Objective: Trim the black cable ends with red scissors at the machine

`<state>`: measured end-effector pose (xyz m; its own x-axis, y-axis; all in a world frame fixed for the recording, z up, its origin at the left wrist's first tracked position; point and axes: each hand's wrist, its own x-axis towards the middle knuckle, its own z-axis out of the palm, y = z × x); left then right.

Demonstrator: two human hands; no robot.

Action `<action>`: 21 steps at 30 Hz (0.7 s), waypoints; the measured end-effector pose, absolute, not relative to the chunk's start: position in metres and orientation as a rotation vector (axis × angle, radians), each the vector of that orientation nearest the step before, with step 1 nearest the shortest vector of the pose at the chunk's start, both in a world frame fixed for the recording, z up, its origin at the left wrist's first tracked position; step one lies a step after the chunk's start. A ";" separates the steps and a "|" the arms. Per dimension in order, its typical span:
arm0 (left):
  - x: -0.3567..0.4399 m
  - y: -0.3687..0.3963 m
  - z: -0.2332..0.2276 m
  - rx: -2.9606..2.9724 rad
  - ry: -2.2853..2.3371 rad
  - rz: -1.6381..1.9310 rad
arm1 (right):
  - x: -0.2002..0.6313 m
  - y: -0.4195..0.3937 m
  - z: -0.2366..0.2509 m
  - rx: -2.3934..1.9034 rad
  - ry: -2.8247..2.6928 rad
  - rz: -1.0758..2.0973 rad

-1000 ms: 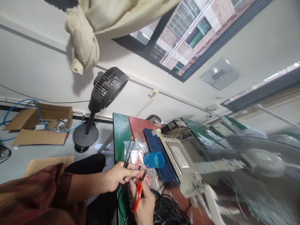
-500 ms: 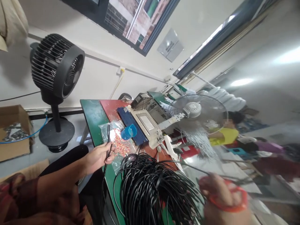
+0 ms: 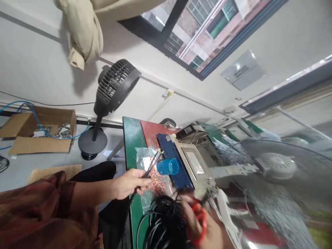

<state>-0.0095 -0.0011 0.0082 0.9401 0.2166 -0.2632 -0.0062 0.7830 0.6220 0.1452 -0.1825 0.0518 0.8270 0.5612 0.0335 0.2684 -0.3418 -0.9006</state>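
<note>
— What's the room like?
— White wall, a window above, and a green-and-red workbench [image 3: 132, 138] whose left edge drops to open grey floor, where a black pedestal fan [image 3: 111, 93] and a cardboard box [image 3: 41, 135] stand.

— And on the bench?
— A boxy grey machine [image 3: 197, 162], a blue plastic cup [image 3: 167, 167], and a glossy coil of black cable [image 3: 166, 224] at the near edge.

— The hands?
— The left hand [image 3: 129, 183] is closed around a few thin black wire ends [image 3: 153, 164] that point toward the cup. The right hand [image 3: 204, 228], blurred, has its fingers through red scissors [image 3: 198, 223] just beside the coil.
</note>
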 end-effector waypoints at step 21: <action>-0.007 -0.011 0.004 0.665 0.236 0.009 | 0.103 -0.129 0.001 -1.564 -0.663 0.620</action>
